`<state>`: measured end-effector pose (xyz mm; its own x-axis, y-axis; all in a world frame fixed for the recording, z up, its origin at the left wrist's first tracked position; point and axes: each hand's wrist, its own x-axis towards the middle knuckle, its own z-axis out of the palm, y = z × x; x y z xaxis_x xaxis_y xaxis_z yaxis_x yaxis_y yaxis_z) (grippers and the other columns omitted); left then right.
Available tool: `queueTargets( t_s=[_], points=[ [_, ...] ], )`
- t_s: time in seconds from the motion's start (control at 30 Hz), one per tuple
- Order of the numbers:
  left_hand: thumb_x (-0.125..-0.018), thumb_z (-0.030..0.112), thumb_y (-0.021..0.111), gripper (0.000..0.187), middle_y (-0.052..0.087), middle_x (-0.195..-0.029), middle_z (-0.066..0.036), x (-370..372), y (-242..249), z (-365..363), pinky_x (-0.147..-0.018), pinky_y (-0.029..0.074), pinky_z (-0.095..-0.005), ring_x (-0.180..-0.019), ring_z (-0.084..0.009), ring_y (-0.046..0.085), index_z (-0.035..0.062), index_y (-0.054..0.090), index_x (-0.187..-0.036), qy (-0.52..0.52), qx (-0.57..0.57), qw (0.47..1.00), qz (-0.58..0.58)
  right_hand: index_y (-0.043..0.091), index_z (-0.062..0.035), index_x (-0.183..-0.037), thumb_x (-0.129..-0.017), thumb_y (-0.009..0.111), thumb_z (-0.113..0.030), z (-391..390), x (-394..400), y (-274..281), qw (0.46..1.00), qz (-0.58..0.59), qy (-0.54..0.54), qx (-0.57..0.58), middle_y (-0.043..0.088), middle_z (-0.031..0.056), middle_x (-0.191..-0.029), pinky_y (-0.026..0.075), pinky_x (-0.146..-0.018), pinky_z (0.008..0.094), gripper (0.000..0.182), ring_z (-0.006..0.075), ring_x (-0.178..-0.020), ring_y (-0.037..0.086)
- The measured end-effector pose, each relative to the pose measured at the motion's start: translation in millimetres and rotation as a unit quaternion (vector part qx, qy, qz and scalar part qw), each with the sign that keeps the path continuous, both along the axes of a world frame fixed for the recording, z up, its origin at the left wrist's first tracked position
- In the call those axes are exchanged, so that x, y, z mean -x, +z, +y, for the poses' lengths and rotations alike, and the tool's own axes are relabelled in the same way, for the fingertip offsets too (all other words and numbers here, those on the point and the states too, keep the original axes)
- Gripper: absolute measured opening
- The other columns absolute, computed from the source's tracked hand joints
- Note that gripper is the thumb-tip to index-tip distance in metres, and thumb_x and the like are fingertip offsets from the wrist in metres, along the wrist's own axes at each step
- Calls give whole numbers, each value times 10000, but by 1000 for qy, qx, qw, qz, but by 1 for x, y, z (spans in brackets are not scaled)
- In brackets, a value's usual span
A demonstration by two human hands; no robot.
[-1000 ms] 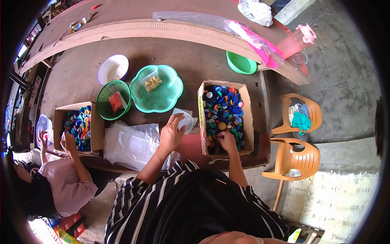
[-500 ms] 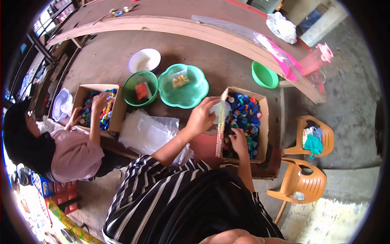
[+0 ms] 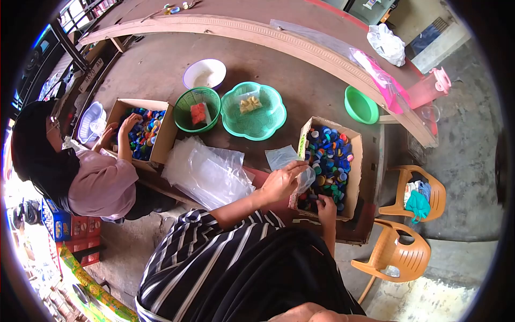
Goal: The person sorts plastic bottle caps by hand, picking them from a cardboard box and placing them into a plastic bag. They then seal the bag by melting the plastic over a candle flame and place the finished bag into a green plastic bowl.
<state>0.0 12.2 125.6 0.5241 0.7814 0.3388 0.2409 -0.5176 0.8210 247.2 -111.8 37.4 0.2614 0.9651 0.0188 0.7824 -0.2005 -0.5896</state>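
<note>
My left hand (image 3: 284,180) pinches a small clear plastic bag (image 3: 281,156), which hangs over the near-left wall of a cardboard box (image 3: 351,206). The box holds many loose plastic bottle caps (image 3: 331,155) in blue, green, white, red and orange. At the box's near end, my right hand (image 3: 326,208) reaches in with bent fingers against the caps. What its fingertips hold, if anything, is hidden. To the left of my left arm lies a pile of clear plastic bags (image 3: 201,172).
A person (image 3: 102,182) at left handles caps in a second cardboard box (image 3: 166,131). Further back sit a green basket (image 3: 182,123) with a red packet, a turquoise basin (image 3: 268,126) with a yellow packet, a white bowl (image 3: 212,70) and a green bowl (image 3: 361,104). Orange chairs (image 3: 399,257) stand right.
My left hand has come lower and nearer to me with the bag, which now spreads flatter beside the box. My right hand stays low among the caps. The whole view has shifted slightly.
</note>
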Motion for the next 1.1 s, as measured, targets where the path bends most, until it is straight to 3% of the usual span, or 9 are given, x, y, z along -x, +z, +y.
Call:
queueTargets(
  t_s=[0.13,0.3,0.33,0.43,0.47,0.57,0.6,0.7,1.1],
  points=[
    [-719,-56,537,580,557,-1325,-135,-3,-4,1,-873,535,-417,-1098,-359,608,36,552,-1291,0,6,1000,-6,679,-73,-1016,-867,652,-142,-7,6,-14,995,-101,-13,-8,653,108,-992,510,-776,411,167,323,-926,627],
    [-721,-70,543,563,565,-1295,-172,-2,1,6,-876,529,-430,-1099,-393,600,10,554,-1278,29,-9,999,-25,686,-102,-967,-877,643,-181,-1,20,1,994,-95,-53,-13,657,70,-964,509,-786,409,128,313,-942,623],
    [-732,-71,556,544,565,-1298,-178,-1,1,9,-811,539,-402,-968,-364,648,-5,560,-1272,41,-57,997,-41,688,-104,-962,-878,643,-187,-1,20,2,994,-91,-57,-18,658,67,-959,509,-785,407,126,311,-935,626],
    [-740,-66,571,540,567,-1307,-174,8,8,10,-716,526,-355,-782,-282,644,-14,562,-1277,58,12,997,-40,695,-100,-965,-871,662,-191,-4,20,5,996,-71,-22,-42,662,70,-956,512,-781,391,135,307,-912,636],
    [-746,-68,574,534,571,-1323,-159,10,6,12,-635,490,-302,-637,-189,576,-22,567,-1278,69,-1,996,-48,691,-85,-981,-876,662,-173,-4,20,6,997,-40,-4,-59,662,78,-949,509,-756,383,140,300,-887,638],
    [-745,-68,555,535,554,-1333,-170,20,14,17,-759,526,-358,-872,-299,655,-5,569,-1276,78,46,994,-55,683,-52,-1009,-885,662,-131,1,14,12,996,48,19,-76,662,99,-941,506,-729,363,148,291,-856,642],
    [-736,-73,557,530,567,-1332,-160,23,24,17,-648,504,-307,-681,-202,615,-8,591,-1262,83,73,992,-65,685,-49,-1005,-884,662,-125,8,14,21,995,79,4,-56,661,104,-946,509,-752,360,145,298,-874,642],
    [-727,-68,560,543,583,-1321,-143,29,28,25,-586,479,-283,-586,-157,561,-9,593,-1266,109,55,990,-71,672,-22,-1008,-892,641,-80,30,6,25,995,84,7,-54,642,120,-932,512,-766,366,133,315,-872,634],
    [-704,-68,540,568,610,-1280,-139,39,48,28,-535,464,-250,-534,-76,525,21,625,-1258,88,82,991,-64,672,-16,-978,-850,625,-2,143,-43,-24,992,-35,-62,-107,634,144,-968,516,-801,375,137,310,-875,643]
  ],
)
